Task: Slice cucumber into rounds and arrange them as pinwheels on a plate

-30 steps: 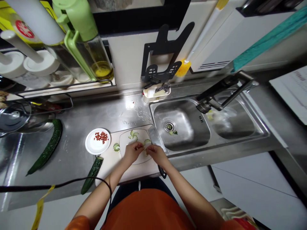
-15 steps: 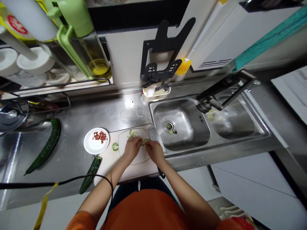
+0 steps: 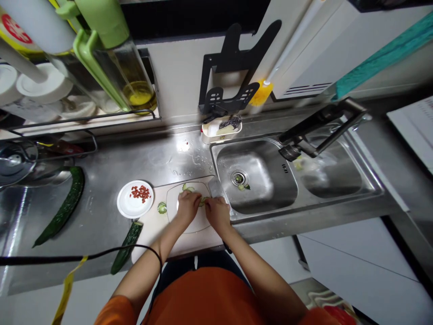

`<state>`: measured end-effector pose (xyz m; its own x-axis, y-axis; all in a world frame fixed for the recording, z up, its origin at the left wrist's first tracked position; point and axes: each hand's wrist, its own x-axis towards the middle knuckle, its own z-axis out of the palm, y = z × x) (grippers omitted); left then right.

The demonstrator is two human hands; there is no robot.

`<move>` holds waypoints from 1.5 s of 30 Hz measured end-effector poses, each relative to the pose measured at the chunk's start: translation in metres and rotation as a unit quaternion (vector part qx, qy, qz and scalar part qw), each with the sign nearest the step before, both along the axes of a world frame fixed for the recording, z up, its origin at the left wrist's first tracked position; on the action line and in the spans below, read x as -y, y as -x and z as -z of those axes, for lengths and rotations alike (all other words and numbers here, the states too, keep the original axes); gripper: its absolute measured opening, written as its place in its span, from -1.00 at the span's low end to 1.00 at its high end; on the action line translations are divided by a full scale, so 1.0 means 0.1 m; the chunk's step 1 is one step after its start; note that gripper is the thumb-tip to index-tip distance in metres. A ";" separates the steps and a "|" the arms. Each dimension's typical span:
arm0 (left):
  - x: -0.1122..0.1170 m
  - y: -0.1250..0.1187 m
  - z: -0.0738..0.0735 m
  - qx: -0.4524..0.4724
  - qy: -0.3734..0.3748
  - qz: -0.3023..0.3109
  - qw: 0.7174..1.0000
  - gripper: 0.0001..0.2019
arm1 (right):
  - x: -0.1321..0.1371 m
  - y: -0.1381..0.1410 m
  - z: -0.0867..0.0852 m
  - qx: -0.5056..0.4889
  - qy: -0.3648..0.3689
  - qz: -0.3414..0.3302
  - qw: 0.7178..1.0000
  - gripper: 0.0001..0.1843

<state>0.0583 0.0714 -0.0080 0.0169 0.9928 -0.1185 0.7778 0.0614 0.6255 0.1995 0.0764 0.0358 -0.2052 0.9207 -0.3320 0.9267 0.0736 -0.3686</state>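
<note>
Cucumber slices (image 3: 190,188) lie on the plate (image 3: 194,227), set on the board (image 3: 154,234) near the body, probably for easy reach. Left hand (image 3: 188,206) and right hand (image 3: 217,214) curl either side of one slice (image 3: 203,201); whether they pinch it, I cannot tell.

cucumber slice (image 3: 202,201): partly hidden by fingers (image 3: 197,198) | knife (image 3: 214,185): partly behind right arm (image 3: 255,266)

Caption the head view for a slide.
Left hand and right hand close together by cucumber slices, above a cutting board beside the sink.
</note>
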 end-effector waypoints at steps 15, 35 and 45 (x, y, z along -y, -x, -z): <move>0.00 -0.02 0.00 -0.043 -0.003 0.020 0.999 -0.82 | 0.02 0.06 0.00 0.053 -0.026 -0.022 0.998 -0.79; 0.05 -0.03 -0.01 -0.091 -0.063 0.017 0.994 -0.80 | 0.17 -0.11 0.09 0.035 -0.107 -0.045 0.993 -0.89; 0.07 0.02 -0.06 -0.077 -0.100 0.017 0.992 -0.81 | 0.20 -0.12 0.07 0.038 -0.113 -0.048 0.992 -0.90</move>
